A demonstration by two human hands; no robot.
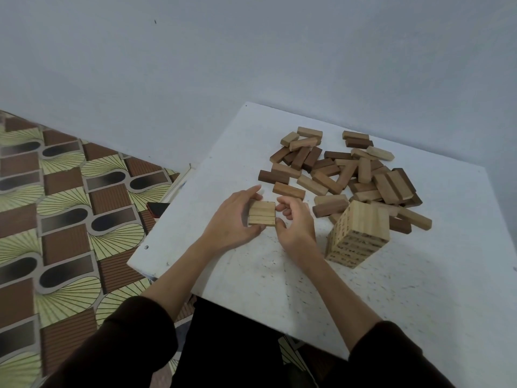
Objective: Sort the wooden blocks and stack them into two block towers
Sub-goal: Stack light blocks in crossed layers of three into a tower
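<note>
A square layer of three pale wooden blocks lies flat on the white table. My left hand curls round its left side, thumb at the near edge and fingers at the far edge. My right hand holds its right side with curled fingers. A tall tower of pale printed blocks stands to the right of my right hand. Behind both lies a loose heap of light and dark brown blocks.
The table's left edge runs close beside my left hand, with patterned floor below it. A dark red-edged object shows at that edge. A pale wall stands behind the table.
</note>
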